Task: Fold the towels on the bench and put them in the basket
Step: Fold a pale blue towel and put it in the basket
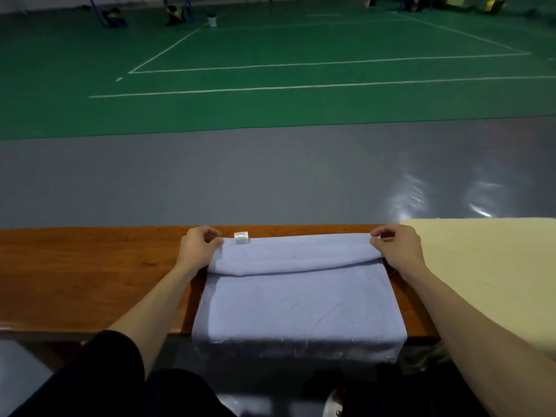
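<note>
A light blue towel lies across the wooden bench in front of me. Its far part is doubled over, and its near edge hangs over the bench's front. A small white label shows at the far left corner. My left hand pinches the far left corner of the fold. My right hand pinches the far right corner. A pale yellow towel lies spread on the bench to the right, touching my right forearm. No basket is in view.
Beyond the bench runs a grey floor strip, then a green sports court with white lines. Bags and a small white bin stand far off. My dark-clothed knees are below the bench's front edge.
</note>
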